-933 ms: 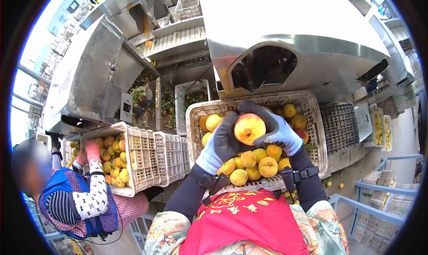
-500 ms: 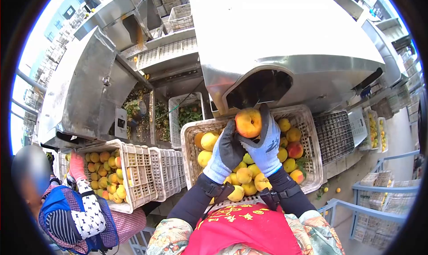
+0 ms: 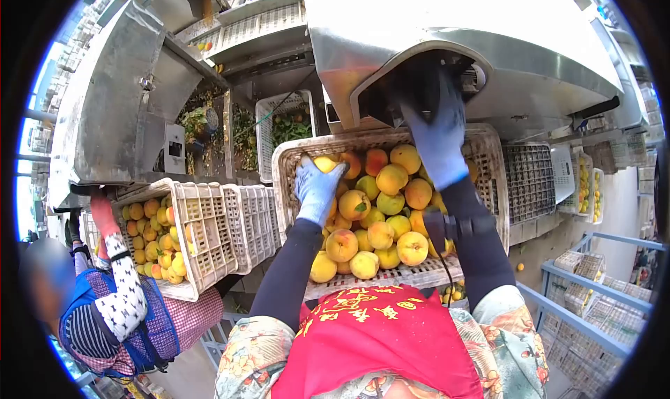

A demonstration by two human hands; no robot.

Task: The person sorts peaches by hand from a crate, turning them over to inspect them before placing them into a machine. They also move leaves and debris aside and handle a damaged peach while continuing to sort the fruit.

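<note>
1. Head view: the scene is taken from the wearer's head, facing forward and steeply downward, and is bent into a circle by a wide lens.
2. The fruit crate [image 3: 492, 190] and steel machine [image 3: 447, 15] are framed close below.

1. Near pale plastic lattice crates [image 3: 493, 163] [image 3: 204, 226] heaped with yellow-orange peaches [image 3: 391, 179]: 2.
2. Blue-and-black knit-gloved hands: 2, left hand [image 3: 315, 187], right hand [image 3: 437, 135].
3. Stainless-steel hooded machines [image 3: 502, 47] [image 3: 115, 113]: 2.
4. Co-worker, blue vest [image 3: 87, 322]: 1.

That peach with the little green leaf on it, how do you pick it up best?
Probably from above: the peach sits atop other peaches in the crate, its round upper half bare, its lower sides crowded. Cup that upper half with fingers spread.
</note>
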